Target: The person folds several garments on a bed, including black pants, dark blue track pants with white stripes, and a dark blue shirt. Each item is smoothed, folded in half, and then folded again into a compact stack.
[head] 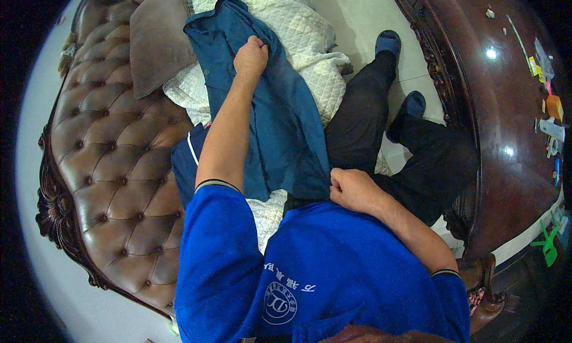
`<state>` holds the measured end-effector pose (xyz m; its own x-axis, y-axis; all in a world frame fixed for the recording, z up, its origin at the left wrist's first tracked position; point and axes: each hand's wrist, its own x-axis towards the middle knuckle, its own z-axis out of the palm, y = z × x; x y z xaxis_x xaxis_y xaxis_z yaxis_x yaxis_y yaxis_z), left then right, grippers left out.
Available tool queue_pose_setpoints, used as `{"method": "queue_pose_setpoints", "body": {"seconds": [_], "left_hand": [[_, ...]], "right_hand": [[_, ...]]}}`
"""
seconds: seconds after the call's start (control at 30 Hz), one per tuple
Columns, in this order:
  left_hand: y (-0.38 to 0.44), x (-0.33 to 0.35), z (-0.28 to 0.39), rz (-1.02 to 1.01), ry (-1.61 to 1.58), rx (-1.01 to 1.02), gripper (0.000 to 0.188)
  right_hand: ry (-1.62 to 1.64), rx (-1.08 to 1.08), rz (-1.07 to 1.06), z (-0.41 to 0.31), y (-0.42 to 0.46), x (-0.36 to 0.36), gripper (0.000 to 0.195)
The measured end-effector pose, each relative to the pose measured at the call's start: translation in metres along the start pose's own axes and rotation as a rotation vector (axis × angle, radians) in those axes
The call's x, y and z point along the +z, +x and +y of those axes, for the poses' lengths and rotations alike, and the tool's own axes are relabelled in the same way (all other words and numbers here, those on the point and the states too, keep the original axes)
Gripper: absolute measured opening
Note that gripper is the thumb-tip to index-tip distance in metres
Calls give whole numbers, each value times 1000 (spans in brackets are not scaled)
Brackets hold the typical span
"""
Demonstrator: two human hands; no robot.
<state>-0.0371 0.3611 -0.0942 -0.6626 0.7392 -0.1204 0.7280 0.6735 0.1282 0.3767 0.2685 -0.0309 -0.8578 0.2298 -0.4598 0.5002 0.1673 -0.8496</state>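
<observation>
Across the seat in front of me lies a dark teal cloth garment, spread lengthwise with soft creases and a small emblem near its left edge. My left hand reaches to its far part, fingers curled closed on the fabric. Close to my waist, my right hand pinches the garment's near right corner beside my thigh. The far end is bunched and partly turned over. Beneath the garment is a cream quilted cover. A navy cloth item with white piping lies by my left forearm, partly hidden.
A tufted brown leather backrest with a carved frame runs along the left. A brown cushion leans there. On the right stands a dark polished wooden table with small items, including an orange box. My slippered feet rest on the tiled floor.
</observation>
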Motion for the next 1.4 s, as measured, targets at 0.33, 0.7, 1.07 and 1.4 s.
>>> {"method": "queue_pose_setpoints", "body": {"seconds": [0.33, 0.7, 1.07, 1.4], "left_hand": [[24, -30, 20, 181, -129, 164, 28], [78, -45, 30, 312, -323, 354, 31], [90, -37, -33, 278, -276, 134, 37], [42, -33, -3, 426, -205, 482, 26]], "right_hand": [[-6, 34, 10, 5, -2, -2, 16], [161, 60, -20, 4, -19, -14, 13], [75, 100, -16, 0, -17, -15, 17], [-14, 113, 2, 6, -10, -10, 13]]}}
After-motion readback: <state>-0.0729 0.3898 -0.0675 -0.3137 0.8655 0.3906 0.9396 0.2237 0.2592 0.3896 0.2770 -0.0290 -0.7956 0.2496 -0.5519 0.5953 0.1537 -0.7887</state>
